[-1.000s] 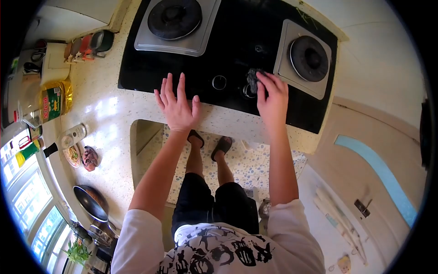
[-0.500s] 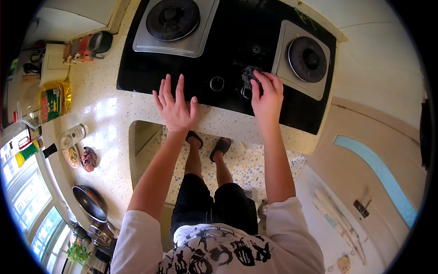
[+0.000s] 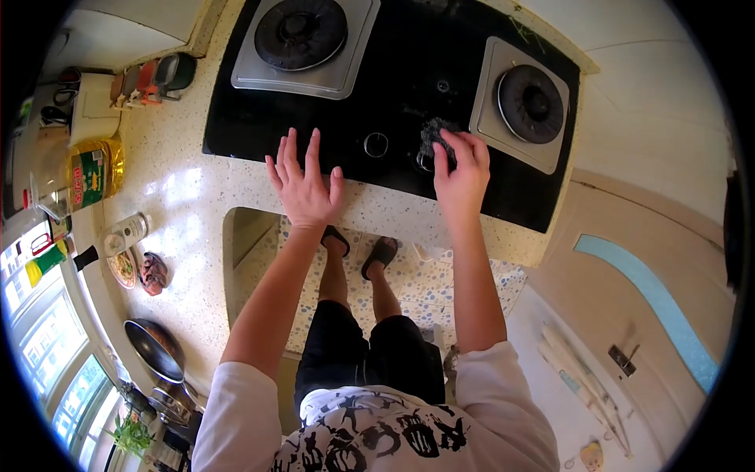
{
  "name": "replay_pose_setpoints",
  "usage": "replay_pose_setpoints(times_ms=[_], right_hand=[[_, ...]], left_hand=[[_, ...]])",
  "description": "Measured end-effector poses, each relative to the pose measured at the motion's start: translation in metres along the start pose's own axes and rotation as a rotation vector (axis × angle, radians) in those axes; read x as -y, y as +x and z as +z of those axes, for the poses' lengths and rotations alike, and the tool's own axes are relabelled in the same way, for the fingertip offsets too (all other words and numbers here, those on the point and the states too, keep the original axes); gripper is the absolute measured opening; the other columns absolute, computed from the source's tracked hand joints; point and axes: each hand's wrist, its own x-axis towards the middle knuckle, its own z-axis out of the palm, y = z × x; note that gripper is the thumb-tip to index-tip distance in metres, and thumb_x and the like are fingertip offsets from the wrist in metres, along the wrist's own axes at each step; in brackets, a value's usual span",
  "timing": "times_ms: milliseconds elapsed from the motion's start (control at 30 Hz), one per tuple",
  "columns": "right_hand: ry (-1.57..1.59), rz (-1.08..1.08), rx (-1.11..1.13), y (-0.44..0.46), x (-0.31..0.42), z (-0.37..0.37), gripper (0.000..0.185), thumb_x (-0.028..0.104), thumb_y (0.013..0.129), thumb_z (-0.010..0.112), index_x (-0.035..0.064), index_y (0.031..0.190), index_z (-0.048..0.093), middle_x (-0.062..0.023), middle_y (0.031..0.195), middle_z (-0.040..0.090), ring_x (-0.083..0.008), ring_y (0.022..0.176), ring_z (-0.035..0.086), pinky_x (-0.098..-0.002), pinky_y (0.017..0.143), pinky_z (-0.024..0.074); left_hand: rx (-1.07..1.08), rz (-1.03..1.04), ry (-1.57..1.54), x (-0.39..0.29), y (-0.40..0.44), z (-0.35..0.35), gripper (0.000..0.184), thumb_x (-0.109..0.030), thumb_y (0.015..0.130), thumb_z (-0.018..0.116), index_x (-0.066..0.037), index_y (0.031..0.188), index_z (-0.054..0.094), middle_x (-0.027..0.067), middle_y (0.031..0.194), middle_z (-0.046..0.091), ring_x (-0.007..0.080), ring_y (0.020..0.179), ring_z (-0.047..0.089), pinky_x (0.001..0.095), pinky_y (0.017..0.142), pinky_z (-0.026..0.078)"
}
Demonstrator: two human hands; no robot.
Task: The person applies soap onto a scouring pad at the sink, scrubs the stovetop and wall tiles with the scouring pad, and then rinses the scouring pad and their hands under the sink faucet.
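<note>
1. Count, large to small: one pale speckled bench (image 3: pixel 169 138); one black hob (image 3: pixel 314 118), on the bench, partly under both grips; two burners, the left burner (image 3: pixel 301 35) beyond the left grip (image 3: pixel 307 193), the right burner (image 3: pixel 532 104) beyond and right of the right grip (image 3: pixel 462 171); one frying pan (image 3: pixel 156 350), well left of and nearer the body than the left grip; one oil bottle (image 3: pixel 93 175), far left of it.
2. Small items: two hob knobs. The left knob (image 3: pixel 376 145) lies between the grips; the right knob (image 3: pixel 425 160) is just left of the right grip, partly hidden. One scouring pad (image 3: pixel 436 134), dark, at the right grip's fingertips, against the hob around the right knob.
3. State: right grip narrow, thumb and fingers closed on the scouring pad. Left grip wide, fingers spread over the hob's front edge, holding nothing.
4. Change: against the first frame, right grip and scouring pad sit slightly closer to the left knob. Left grip unchanged.
5. Edges: the hob's front edge passes beneath both grips, with a strip of bench nearer the body.
6. Room: black glass separates the grips, interrupted by the left knob; the right burner's metal plate (image 3: pixel 484 122) bounds movement just right of the scouring pad.
</note>
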Motion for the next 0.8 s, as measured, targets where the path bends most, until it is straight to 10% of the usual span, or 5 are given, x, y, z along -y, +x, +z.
replay_pose_setpoints(times_ms=[800], right_hand=[[0.072,-0.177,0.16,0.018,0.068,0.035,0.018,0.005,0.087,0.076,0.008,0.104,0.076,-0.0093,0.111,0.064,-0.0331,0.099,0.063,-0.0438,0.083,0.0552]], left_hand=[[-0.014,0.002,-0.014,0.0,0.002,-0.003,0.066,-0.051,0.099,0.05,-0.017,0.156,0.052,0.0187,0.164,0.04,0.0374,0.152,0.037,0.0585,0.127,0.015]])
